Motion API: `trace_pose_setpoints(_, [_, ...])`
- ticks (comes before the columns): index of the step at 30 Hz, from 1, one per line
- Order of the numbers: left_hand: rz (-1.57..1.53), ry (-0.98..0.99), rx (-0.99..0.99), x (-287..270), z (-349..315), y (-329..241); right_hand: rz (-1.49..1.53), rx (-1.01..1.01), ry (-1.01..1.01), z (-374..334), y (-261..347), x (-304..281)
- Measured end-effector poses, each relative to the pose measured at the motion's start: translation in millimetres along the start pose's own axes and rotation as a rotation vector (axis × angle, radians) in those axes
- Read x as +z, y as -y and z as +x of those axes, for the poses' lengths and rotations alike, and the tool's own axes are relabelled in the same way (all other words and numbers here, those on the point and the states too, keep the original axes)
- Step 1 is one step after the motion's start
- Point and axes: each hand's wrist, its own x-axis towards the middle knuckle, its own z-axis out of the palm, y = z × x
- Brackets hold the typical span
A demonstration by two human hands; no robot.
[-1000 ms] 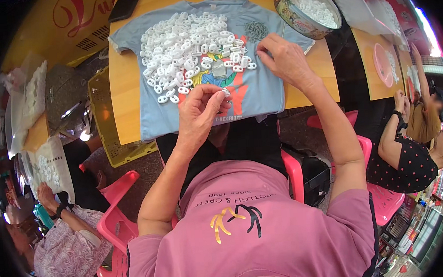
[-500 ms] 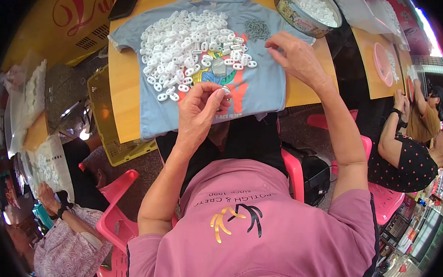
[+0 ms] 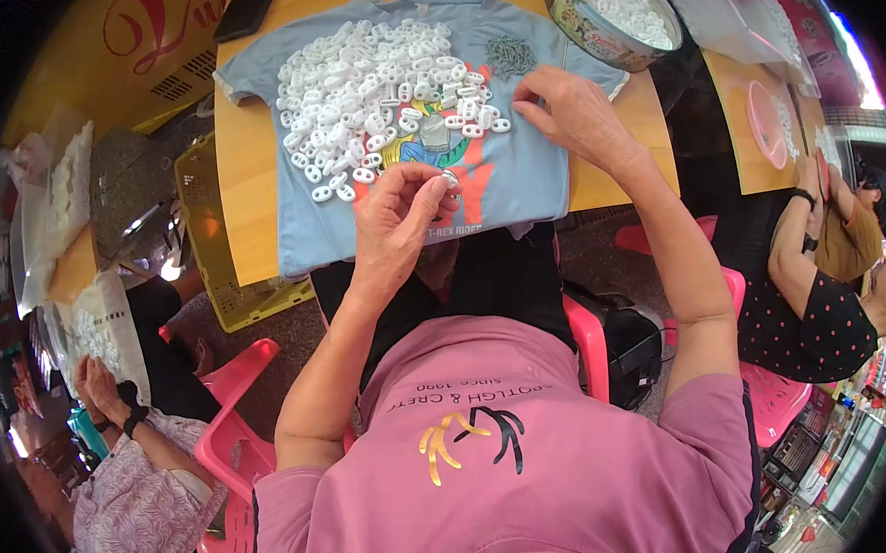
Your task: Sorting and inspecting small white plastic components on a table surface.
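Observation:
Near the shirt's lower front, my left hand (image 3: 401, 207) pinches a small white two-holed plastic piece (image 3: 450, 179) between thumb and fingertips. Above and left of it spreads a big heap of similar white two-holed pieces (image 3: 353, 81) on a light blue T-shirt (image 3: 310, 228) laid flat. My right hand (image 3: 577, 114) is over the shirt's right side, just below a small pile of grey screws (image 3: 510, 57). Its thumb and forefinger come together in a pinch; anything between them is too small to make out.
A round tin (image 3: 610, 27) full of white pieces stands at the table's far right. The yellow wooden table (image 3: 248, 187) extends around the shirt. A yellow crate (image 3: 249, 297) sits below on the left. Other people work at both sides, near pink chairs (image 3: 233, 388).
My right hand has shifted a little left and down, its fingertips closer together and nearer the white heap. My left hand keeps its pinch on the white piece in nearly the same place.

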Motion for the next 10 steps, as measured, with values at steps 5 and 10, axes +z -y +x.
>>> trace_pose_setpoints(5, [0.015, 0.012, 0.024, -0.6, 0.4, 1.7, -0.072, 0.0, 0.05, 2.3, 2.9, -4.4])
trace_pose_setpoints(10, [0.002, 0.004, 0.015, -1.5, 0.5, 2.1, -0.255, 0.027, 0.074, 3.1, 9.3, -3.4])
